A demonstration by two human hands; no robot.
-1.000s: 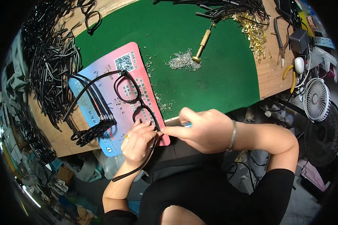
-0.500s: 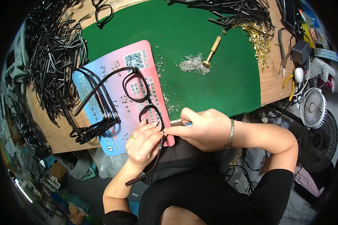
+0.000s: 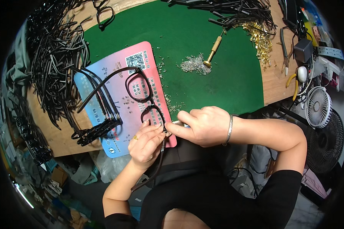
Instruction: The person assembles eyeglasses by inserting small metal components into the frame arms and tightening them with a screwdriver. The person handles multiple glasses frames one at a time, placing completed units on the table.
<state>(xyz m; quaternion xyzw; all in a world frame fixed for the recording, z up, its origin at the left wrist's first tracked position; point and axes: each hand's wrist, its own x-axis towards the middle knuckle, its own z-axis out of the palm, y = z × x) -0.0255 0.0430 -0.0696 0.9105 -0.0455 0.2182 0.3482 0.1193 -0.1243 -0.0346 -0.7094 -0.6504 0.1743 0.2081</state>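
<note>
Far to the left, a big heap of thin black plastic arms for glasses (image 3: 51, 57) covers the edge of the wooden table (image 3: 59, 139). Just beside it lies a pink and blue card (image 3: 116, 110), partly on the wood and partly on the green mat (image 3: 202, 34). A small bunch of black arms (image 3: 97, 129) rests on the blue end of the card.

A pair of black glasses (image 3: 141, 91) lies on the card. One arm of the glasses reaches out to the left across the card. The other arm (image 3: 153, 170) hangs down off the table edge, over the person's dark lap.

The left hand (image 3: 145, 143) is at the near corner of the glasses. Its fingers are curled in tight and pinch the frame where the hanging arm joins it. There is a gold ring on one finger.

The right hand (image 3: 202, 126) touches the left one at that same spot. It is closed around a small silvery tool (image 3: 178, 123), and only the tip of the tool shows between the fingers. A silver bangle (image 3: 228, 129) sits on the wrist.

Farther back on the green mat is a little pile of tiny silver screws (image 3: 193, 64). A screwdriver with a gold handle (image 3: 213, 49) lies with its tip in the pile. To the right of that is a heap of small gold parts (image 3: 260, 38).

At the right end of the table lie pliers with yellow handles (image 3: 292, 82). A small white fan (image 3: 318, 106) stands near them, off the table edge.
</note>
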